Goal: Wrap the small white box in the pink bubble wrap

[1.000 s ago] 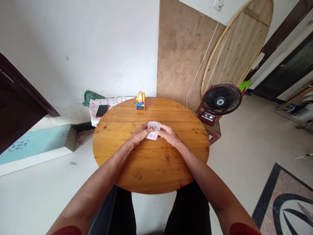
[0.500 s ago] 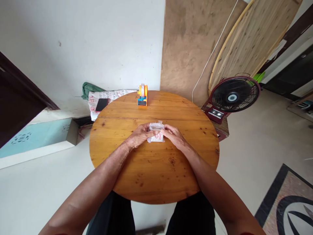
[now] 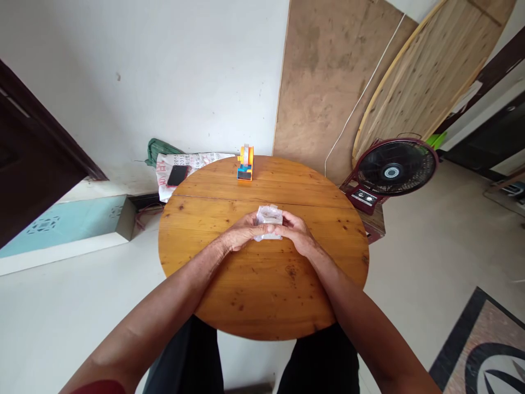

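Observation:
Between my two hands, over the middle of the round wooden table [image 3: 262, 295], is a small white box-like package in clear plastic wrap [image 3: 269, 214]. My left hand [image 3: 245, 230] grips its left side, the thumb lying across the near face. From the right, my right hand [image 3: 296, 232] holds it the same way, its thumb meeting the left one. The fingers behind the package are mostly hidden. Farther back on the table stands an orange and blue tape dispenser [image 3: 245, 164] with a roll of tape on it, apart from both hands.
A dark phone [image 3: 178, 176] lies on a white printed sack [image 3: 164, 189] beyond the table's left rim. To the right stands a dark red fan [image 3: 391, 171] on a wooden stand. Behind the table are the wall and a brown board [image 3: 315, 82].
My thumbs have come together across the package's near face, covering more of its red print, and the package looks tilted differently. The whole view has shifted slightly.

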The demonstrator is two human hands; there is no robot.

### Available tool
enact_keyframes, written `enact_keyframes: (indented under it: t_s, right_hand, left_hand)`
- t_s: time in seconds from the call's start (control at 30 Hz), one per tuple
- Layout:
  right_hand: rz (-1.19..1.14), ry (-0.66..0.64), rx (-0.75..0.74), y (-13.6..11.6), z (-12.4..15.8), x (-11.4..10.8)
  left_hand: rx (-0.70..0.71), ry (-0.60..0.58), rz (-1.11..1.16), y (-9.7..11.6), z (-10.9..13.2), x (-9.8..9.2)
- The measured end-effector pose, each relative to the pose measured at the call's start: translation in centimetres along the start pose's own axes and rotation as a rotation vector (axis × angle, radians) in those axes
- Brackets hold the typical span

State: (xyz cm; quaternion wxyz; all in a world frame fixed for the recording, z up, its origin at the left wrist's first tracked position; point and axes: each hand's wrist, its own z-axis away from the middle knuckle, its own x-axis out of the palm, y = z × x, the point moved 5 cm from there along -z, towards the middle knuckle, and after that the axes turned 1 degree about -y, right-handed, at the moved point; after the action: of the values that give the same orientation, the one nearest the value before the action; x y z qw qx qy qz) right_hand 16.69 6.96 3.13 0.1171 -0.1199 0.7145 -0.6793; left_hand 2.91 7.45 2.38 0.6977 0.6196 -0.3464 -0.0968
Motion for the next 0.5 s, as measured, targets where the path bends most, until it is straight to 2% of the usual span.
enact_keyframes:
  t_s: [0.1,0.2,0.3,0.5]
  right_hand:
    - [0.159,-0.035,0.001,-0.4,0.3,-0.2]
    - [0.309,0.005,-0.064,-0.8,0.5,-0.5]
    - [0.298,0.070,-0.154,-1.1,0.5,-0.9]
    - [0.314,0.161,-0.197,-1.5,0.7,-1.6]
  left_hand:
    - [0.001,-0.023,0.074,-0.2,0.0,0.5]
    - [0.007,0.006,0.109,-0.2,0.0,0.3]
    - [-0.010,0.023,0.112,-0.2,0.0,0.1]
    - [-0.098,-0.040,0.053,-0.4,0.4,0.9]
